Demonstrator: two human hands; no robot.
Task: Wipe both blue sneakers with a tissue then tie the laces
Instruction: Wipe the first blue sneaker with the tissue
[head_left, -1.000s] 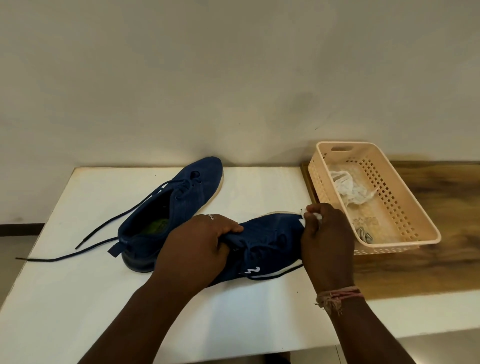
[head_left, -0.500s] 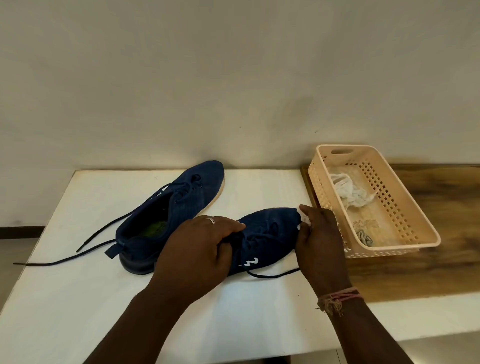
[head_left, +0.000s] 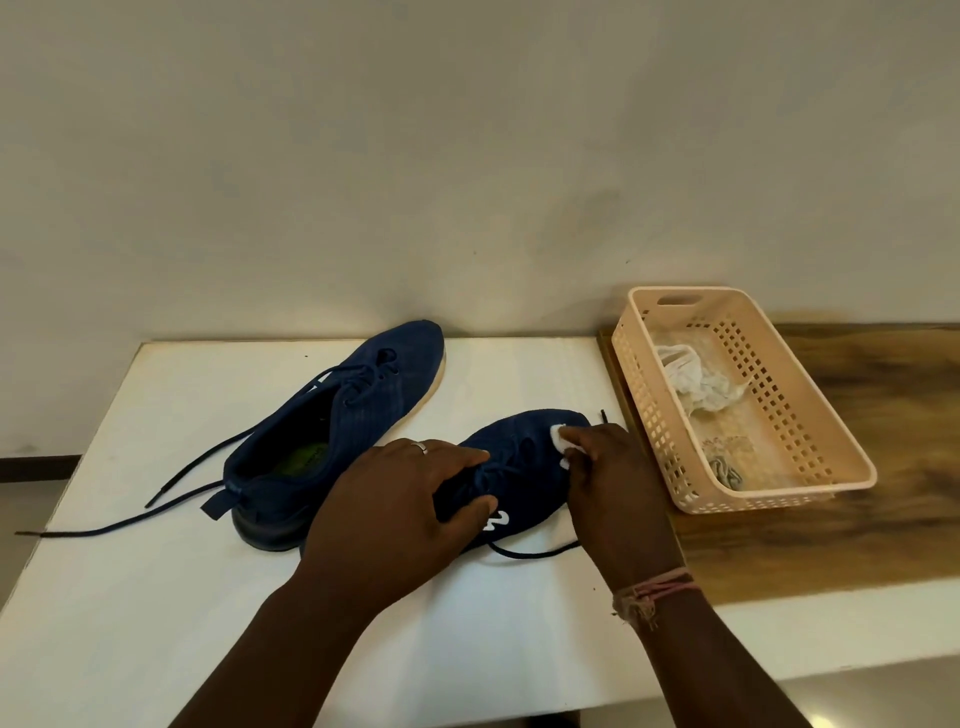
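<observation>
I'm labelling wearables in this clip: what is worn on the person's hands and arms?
The left hand has a silver ring on one finger. The right hand has pink and tan thread bands at the wrist. Both forearms are bare, no sleeves showing.

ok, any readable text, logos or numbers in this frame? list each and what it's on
White mark on the side of the near sneaker, partly hidden by the left hand: looks like "2" or a zigzag logo; cannot tell which.
Print on the green insole of the far sneaker: too small and blurred to read.
Tissue, basket, table, wall: no text visible.
</observation>
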